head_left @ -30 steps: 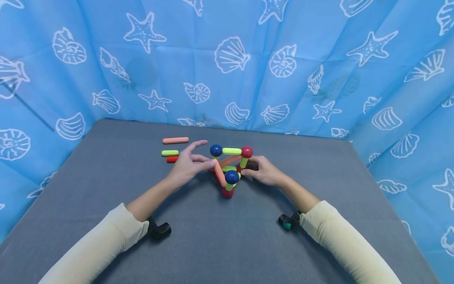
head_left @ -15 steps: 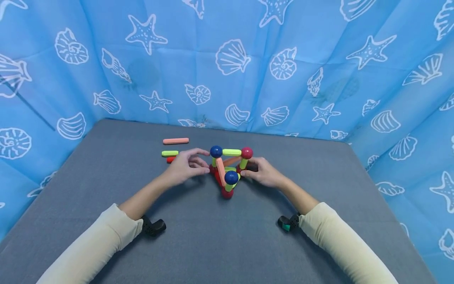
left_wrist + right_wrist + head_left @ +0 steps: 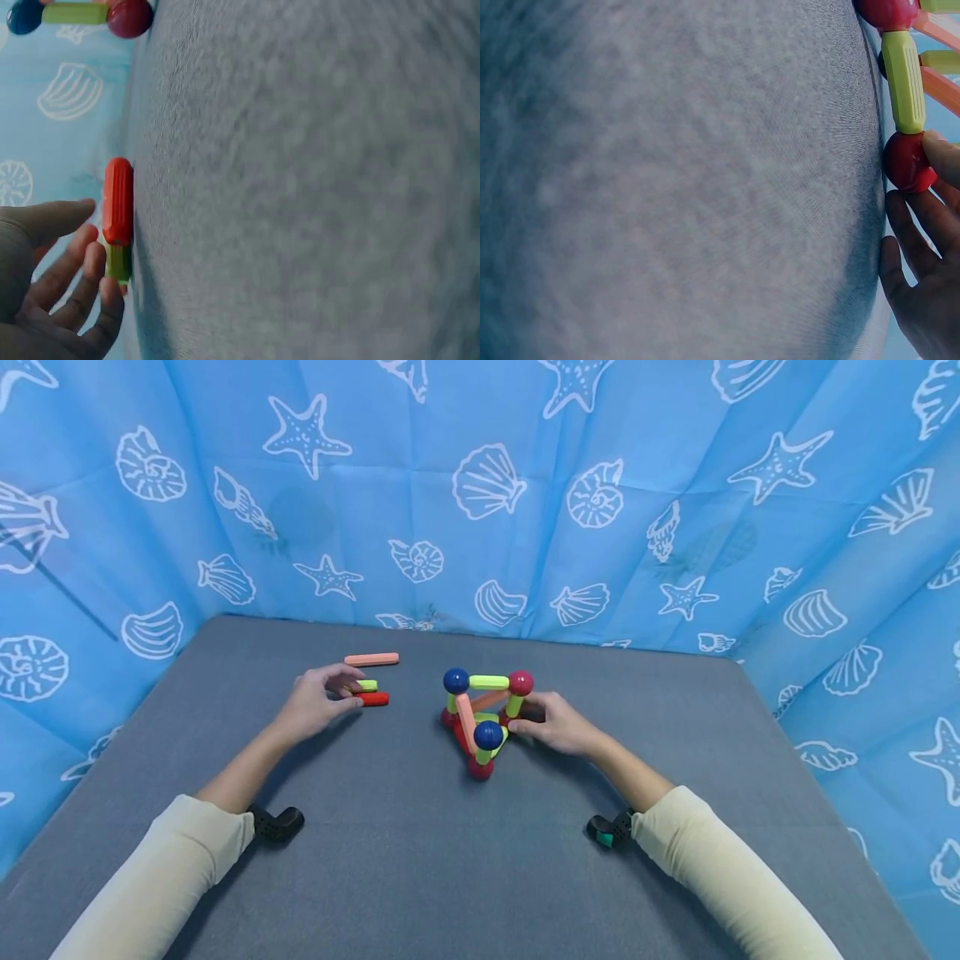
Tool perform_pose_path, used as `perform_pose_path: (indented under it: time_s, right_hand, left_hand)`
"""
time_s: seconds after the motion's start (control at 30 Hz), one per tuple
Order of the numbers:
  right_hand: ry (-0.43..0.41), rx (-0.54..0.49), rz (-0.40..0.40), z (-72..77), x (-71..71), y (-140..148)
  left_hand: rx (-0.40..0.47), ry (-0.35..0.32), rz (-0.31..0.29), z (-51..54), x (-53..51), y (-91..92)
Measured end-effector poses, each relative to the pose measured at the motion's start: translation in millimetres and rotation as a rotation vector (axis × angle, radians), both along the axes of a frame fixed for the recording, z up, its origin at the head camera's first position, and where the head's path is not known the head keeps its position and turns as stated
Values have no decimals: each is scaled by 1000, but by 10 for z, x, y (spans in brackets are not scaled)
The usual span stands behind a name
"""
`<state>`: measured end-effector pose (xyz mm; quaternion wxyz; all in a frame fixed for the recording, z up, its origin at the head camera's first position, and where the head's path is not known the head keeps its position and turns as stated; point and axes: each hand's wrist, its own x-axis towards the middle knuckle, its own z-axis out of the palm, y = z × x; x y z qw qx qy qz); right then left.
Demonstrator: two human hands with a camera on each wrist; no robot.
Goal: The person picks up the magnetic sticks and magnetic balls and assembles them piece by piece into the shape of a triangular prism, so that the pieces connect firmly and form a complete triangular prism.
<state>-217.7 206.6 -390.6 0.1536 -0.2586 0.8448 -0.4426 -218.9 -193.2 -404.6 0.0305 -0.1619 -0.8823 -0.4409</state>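
Toward the table's left, my left hand [image 3: 315, 700] is beside a red rod [image 3: 372, 699] and a yellow-green rod [image 3: 367, 686]. In the left wrist view its thumb and fingers are spread, with a small gap to the red rod [image 3: 118, 201]. A frame of rods and balls stands mid-table, with a blue ball [image 3: 488, 735] on its front post and a crimson ball [image 3: 521, 683] at its back right top. Low on the frame's right side, my right hand [image 3: 558, 723] pinches a red ball [image 3: 909, 163] between thumb and fingers, at the end of a yellow-green rod [image 3: 904, 82].
Behind the left hand lies a loose salmon rod [image 3: 372, 659]. A grey cloth covers the table [image 3: 420, 860]. The blue shell-print curtain [image 3: 420, 510] hangs along its back and sides. Each wrist wears a black device [image 3: 277, 823].
My left hand has let go of the frame's salmon rod and moved left to the loose rods. That rod now leans between the frame's parts. My right hand stays at the frame.
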Motion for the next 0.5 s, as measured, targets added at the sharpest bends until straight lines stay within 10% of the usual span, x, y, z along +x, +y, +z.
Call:
perform_pose_path:
  time_s: [0.5]
  right_hand:
    - [8,4,-2,-18,-7,-15]
  left_hand:
    - [-105,-71,-64,-22,-95,8]
